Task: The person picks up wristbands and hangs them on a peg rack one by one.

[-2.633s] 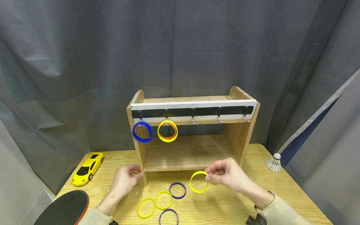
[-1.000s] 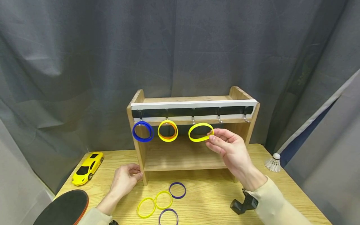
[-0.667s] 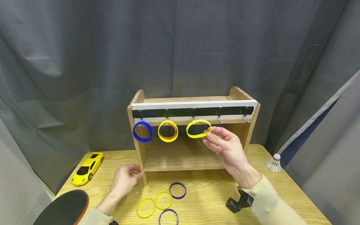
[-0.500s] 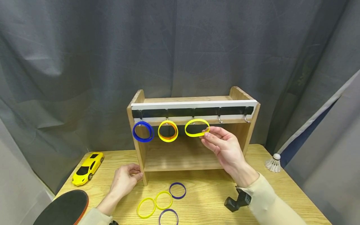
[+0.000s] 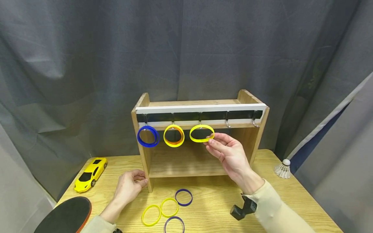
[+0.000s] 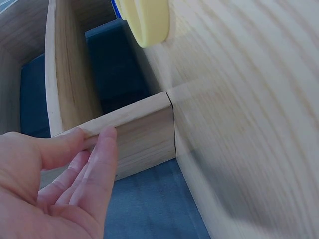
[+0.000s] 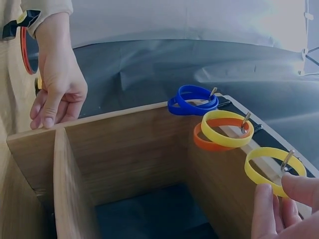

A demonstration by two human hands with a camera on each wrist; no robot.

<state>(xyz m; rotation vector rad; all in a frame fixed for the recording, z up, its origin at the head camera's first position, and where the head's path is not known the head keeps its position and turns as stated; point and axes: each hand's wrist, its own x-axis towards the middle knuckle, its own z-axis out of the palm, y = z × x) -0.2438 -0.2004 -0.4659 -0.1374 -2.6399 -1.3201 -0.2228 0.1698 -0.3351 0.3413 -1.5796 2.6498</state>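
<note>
the thumb and fingertips of the right hand (image 5: 228,155) pinch a yellow ring (image 5: 199,140) at its right end, and the loop, squeezed into a slight oval, stands right at the third hook (image 7: 287,160) from the left. in the right wrist view the hook shows against the ring's opening, but i cannot tell whether the band bears on the metal. the left hand (image 5: 128,187) has thumb and fingers clasped on the edge of the wooden shelf (image 5: 198,158), low on its left side panel, likely to steady it.

i take the step in hand to be hanging this ring. the next move seems to call for settling the band's top into the crook of the hook, then loosening the pinch, without nudging the loops alongside.

farther left, an orange ring (image 7: 202,143) and another yellow one share the second hook, and blue rings (image 5: 139,137) hang from the first. below, two yellow rings (image 5: 150,224) and two purple rings (image 5: 184,205) lie on the table (image 5: 215,207); they probably come later. a toy car (image 5: 91,174) and a shuttlecock (image 5: 283,169) sit well apart.
</note>
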